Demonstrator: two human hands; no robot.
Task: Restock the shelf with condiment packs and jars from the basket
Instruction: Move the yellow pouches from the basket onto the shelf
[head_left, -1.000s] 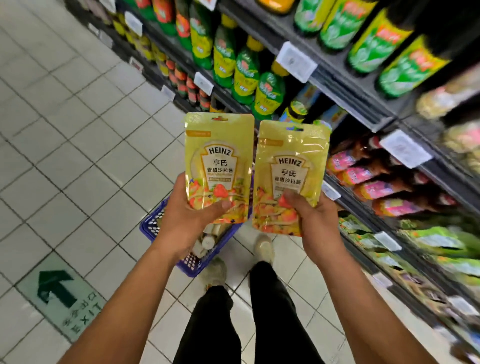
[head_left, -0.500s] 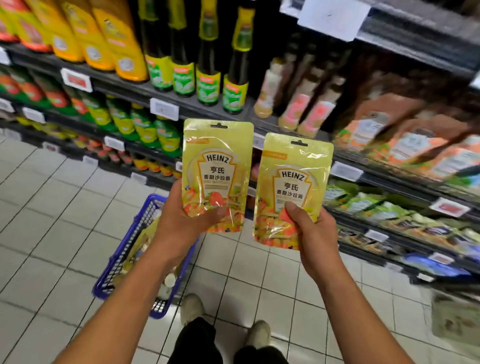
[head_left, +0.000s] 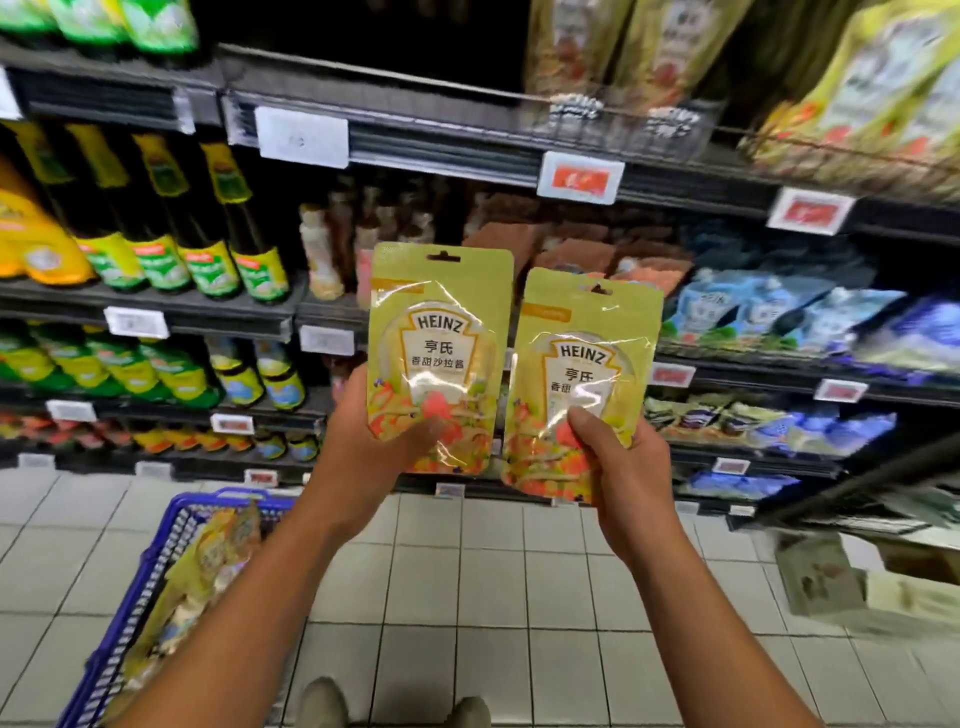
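At centre frame, the left hand (head_left: 363, 447) grips one glossy yellow Heinz pouch (head_left: 441, 332) upright; the right hand (head_left: 623, 462) pinches a second yellow Heinz pouch (head_left: 587, 364). A blue mesh basket (head_left: 135, 597) sits lower left.

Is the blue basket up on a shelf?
No, the basket stands down on the tiled floor.

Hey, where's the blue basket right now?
Head view, lower left: the blue basket sits on the tiled floor, partly hidden by the left forearm, in front of the bottle shelves.
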